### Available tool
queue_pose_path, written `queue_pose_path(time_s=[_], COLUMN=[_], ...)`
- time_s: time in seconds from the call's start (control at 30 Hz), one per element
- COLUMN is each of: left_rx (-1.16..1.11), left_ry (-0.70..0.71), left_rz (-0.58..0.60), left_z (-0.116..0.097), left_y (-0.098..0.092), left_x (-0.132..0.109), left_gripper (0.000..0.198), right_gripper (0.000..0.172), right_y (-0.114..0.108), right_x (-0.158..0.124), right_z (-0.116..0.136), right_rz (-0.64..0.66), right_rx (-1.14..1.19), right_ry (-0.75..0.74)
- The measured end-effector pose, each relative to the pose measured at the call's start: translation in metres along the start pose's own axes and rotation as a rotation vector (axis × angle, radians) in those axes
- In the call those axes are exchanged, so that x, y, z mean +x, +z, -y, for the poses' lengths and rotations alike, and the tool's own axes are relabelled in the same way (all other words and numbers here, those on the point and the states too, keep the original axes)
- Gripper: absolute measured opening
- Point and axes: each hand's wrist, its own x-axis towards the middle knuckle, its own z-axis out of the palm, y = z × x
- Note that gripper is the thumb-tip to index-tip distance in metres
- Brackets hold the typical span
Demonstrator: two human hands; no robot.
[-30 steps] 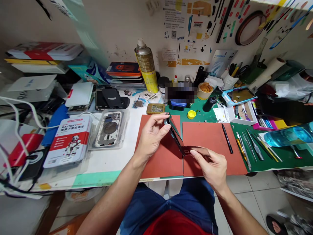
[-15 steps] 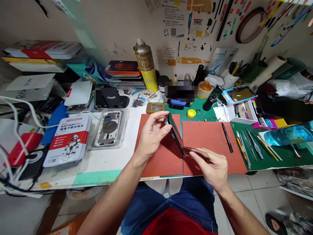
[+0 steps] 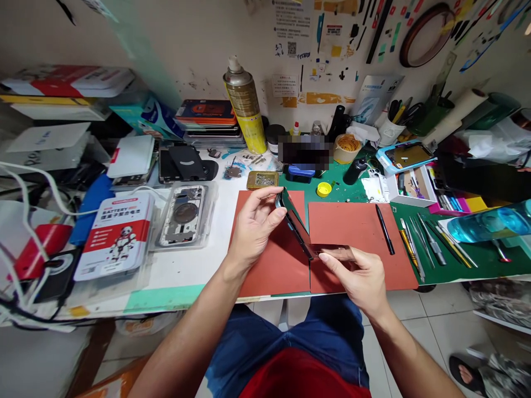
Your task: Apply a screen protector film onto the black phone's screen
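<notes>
My left hand (image 3: 259,229) grips a dark smartphone (image 3: 295,226) by its upper end, thumb on the near side and fingers on the far side. The phone is tilted over two reddish-brown mats (image 3: 269,260), its lower end pointing toward my right hand (image 3: 357,276). Between that hand's thumb and fingers is a thin, translucent brown plastic sheet (image 3: 332,250). The sheet's left end meets the phone's lower end; whether it goes inside an opening there I cannot tell. A black pen-like tool (image 3: 385,229) lies on the right mat.
Tweezers and other slim tools (image 3: 431,243) lie at the right, beside a blue bottle (image 3: 489,224). An opened phone body (image 3: 185,214) sits in a clear case at the left, near a battery tin (image 3: 118,235). A spray can (image 3: 246,105) stands at the back by the wall.
The brown sheet has turned so more of its broad face shows. My right hand has tilted with it. The phone has barely shifted, and the whole view moved slightly.
</notes>
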Motion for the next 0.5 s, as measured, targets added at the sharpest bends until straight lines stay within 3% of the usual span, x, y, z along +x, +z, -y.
queue_pose_path(time_s=[0.2, 0.5], left_rx=[0.002, -0.023], left_ry=[-0.011, -0.023], left_rz=[-0.015, -0.022], left_z=[-0.002, -0.0037], left_y=[-0.0106, -0.0097], left_x=[-0.0048, -0.0088], left_gripper=[0.045, 0.052], right_gripper=[0.007, 0.01], right_y=[0.0084, 0.0049], right_x=[0.0023, 0.0041], right_z=[-0.0044, -0.0078], right_rz=[-0.016, 0.08], right_rx=[0.044, 0.06], right_ry=[0.018, -0.006])
